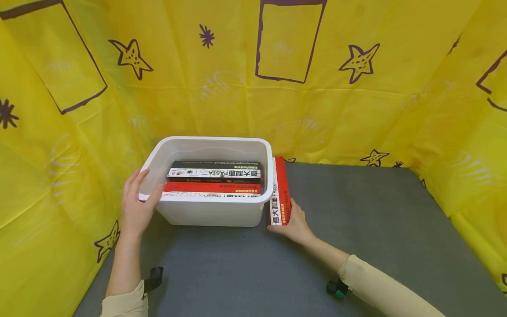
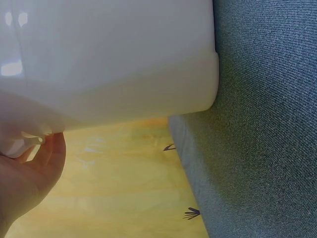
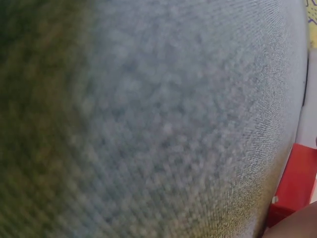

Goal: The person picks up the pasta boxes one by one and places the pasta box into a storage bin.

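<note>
A white plastic bin [image 1: 210,213] stands on the grey table. My left hand [image 1: 136,204] grips its left rim, fingers outside and thumb over the front corner; the left wrist view shows the hand [image 2: 34,173] at the bin's wall [image 2: 124,59]. Inside the bin lie a black pasta box [image 1: 214,173] and a red tomato sauce pasta box [image 1: 210,188]. Just right of the bin, my right hand [image 1: 294,224] grips the near end of another red pasta box [image 1: 282,189], standing on its narrow side. In the right wrist view only a corner of this red box [image 3: 297,178] shows.
Yellow cloth [image 1: 222,101] with purple drawings hangs behind the table and along both sides. The grey tabletop [image 1: 368,211] stretches to the right of the bin and in front of it. The bin's back edge is near the rear cloth.
</note>
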### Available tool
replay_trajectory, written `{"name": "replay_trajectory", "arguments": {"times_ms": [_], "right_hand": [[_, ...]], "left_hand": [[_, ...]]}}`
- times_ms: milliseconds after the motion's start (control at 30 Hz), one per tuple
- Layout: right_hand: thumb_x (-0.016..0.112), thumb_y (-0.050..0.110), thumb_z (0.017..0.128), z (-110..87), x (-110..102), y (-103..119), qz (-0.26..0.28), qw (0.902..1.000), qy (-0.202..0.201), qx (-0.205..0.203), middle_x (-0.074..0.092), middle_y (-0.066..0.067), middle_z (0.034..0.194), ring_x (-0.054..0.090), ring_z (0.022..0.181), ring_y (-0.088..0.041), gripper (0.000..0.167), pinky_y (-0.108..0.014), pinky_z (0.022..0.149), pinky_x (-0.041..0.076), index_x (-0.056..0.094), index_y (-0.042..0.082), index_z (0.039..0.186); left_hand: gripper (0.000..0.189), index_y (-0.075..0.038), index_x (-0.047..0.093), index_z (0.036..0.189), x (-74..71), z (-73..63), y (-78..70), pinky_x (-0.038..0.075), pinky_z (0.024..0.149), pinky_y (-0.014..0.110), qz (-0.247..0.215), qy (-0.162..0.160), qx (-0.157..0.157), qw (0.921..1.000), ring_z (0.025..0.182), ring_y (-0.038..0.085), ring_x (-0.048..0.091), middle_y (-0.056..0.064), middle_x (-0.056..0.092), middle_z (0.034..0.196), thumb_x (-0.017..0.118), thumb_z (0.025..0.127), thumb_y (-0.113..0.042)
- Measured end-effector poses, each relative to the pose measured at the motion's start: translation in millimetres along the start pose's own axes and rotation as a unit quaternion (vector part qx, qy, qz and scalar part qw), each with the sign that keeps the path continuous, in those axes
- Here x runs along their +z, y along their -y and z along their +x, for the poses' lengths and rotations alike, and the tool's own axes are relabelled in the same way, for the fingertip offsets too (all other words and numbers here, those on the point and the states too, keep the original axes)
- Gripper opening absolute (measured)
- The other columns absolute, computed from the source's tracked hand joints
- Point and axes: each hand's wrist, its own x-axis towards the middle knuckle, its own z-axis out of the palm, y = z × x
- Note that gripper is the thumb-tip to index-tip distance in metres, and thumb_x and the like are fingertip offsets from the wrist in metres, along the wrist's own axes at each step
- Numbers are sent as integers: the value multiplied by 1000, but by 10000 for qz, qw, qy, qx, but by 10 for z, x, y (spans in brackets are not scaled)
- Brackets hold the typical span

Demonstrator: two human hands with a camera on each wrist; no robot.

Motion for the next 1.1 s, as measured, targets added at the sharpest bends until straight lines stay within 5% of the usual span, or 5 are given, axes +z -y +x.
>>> {"name": "replay_trajectory", "arguments": {"times_ms": [300,533,800,1100], "right_hand": [[89,32,61,8,7,7,-82,9999,-102,-55,49,-19,128,43,120,-35,106,-53,107,26,31,-4,142],[91,28,61,32,1,-17,47,9995,-300,33,59,-8,110,54,102,-26,90,-45,88,44,45,4,134],[89,23,64,-11,-47,14,465,9982,-268,275,59,-9,113,56,99,-23,91,-39,83,48,41,3,139],[86,26,67,-94,-152,72,552,9969,-195,534,55,-14,128,53,110,-27,99,-47,93,45,32,3,148]], "left_hand": [[56,-17,49,144,4,-3,-5,22,110,62,-49,-60,32,10000,139,29,29,3,32,154,62,90,-26],[56,-16,49,144,12,-3,-2,22,110,62,-45,-69,85,9999,139,29,30,4,33,154,63,90,-26],[55,-15,51,142,15,-2,7,23,110,60,-68,-108,94,9999,138,29,31,4,34,153,63,90,-25],[55,-16,50,143,20,-1,6,22,111,60,-125,-97,44,9999,139,28,30,3,33,154,63,90,-26]]}}
